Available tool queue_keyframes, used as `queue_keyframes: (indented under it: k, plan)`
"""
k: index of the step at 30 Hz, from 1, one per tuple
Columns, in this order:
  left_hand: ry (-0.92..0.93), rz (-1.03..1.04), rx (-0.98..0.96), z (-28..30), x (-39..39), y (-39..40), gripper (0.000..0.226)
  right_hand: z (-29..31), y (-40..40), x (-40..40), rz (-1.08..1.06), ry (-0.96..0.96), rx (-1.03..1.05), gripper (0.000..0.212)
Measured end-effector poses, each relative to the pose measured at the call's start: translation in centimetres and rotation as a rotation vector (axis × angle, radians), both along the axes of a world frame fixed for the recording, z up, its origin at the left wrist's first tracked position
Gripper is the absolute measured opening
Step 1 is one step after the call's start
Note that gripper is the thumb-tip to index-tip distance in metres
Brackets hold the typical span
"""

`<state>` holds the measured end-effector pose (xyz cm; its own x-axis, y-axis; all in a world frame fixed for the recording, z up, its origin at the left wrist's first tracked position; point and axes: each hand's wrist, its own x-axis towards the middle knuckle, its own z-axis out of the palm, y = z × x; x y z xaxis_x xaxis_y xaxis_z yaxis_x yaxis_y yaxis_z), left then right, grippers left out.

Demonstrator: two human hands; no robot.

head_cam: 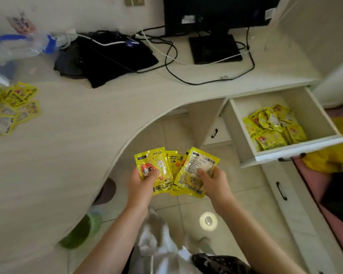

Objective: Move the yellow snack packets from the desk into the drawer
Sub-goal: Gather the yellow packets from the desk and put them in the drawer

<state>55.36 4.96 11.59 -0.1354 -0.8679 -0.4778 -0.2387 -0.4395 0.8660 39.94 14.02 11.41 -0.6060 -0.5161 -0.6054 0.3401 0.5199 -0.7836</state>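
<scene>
Pale tiled floor shows below both hands. The left hand has its grip on a fan of yellow packets; the right hand pinches the rightmost one. More packets lie on the table, others in the open drawer.
</scene>
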Motion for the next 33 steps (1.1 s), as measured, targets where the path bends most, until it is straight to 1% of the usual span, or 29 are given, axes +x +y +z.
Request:
queue_keyframes:
  k: [6, 8, 12, 15, 21, 28, 33]
  plan:
    - [-0.012, -0.173, 0.054, -1.2, -6.6, 10.1, 0.015, 0.1, 12.3, -5.4, -0.179, -0.029, -0.009, 0.012]
    - [-0.007, -0.221, 0.075, -1.6, -8.8, 13.0, 0.015, 0.0, 16.0, -7.0, -0.246, -0.037, 0.009, 0.015]
    - [-0.008, -0.321, 0.088, -1.7, -13.0, 17.2, 0.014, 0.1, 21.4, -10.0, -0.358, -0.036, 0.019, 0.014]
    - [-0.006, -0.382, 0.093, -1.8, -16.1, 18.8, 0.018, -0.1, 23.9, -12.3, -0.419, -0.038, 0.006, 0.016]
    - [-0.016, -0.456, 0.096, -2.2, -22.9, 18.8, 0.021, -0.5, 24.8, -17.8, -0.488, -0.046, -0.01, 0.017]
    - [-0.047, -0.516, 0.111, -2.8, -31.4, 14.9, 0.026, -0.7, 21.5, -26.5, -0.494, -0.038, 0.045, 0.021]
    - [-0.022, -0.526, 0.112, -3.0, -36.5, 11.8, 0.018, -0.6, 18.7, -31.9, -0.455, -0.034, 0.053, 0.015]
